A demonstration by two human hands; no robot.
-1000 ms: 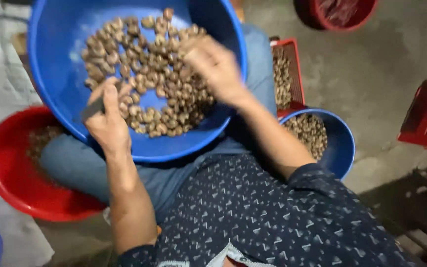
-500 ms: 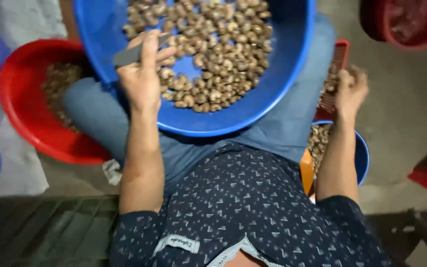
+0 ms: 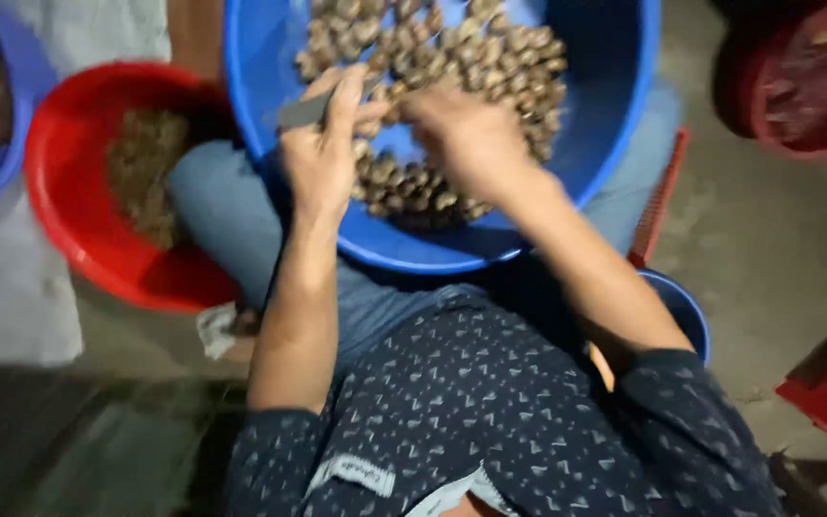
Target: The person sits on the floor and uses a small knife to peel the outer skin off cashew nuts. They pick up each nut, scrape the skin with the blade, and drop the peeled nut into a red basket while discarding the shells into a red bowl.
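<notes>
A red basin (image 3: 98, 239) holding brown scraps sat on the floor at the left, just beside the person's knee. The left hand (image 3: 323, 153) had its fingers clamped on a small grey blade (image 3: 301, 112) at the near edge of the pile of brown nuts (image 3: 452, 57). Those nuts lay in a large blue basin (image 3: 605, 144) resting on the lap. The right hand (image 3: 466, 134) reached into the nuts, blurred; whether its fingers were together could not be told. A second red basin (image 3: 806, 86) stood at the far right.
</notes>
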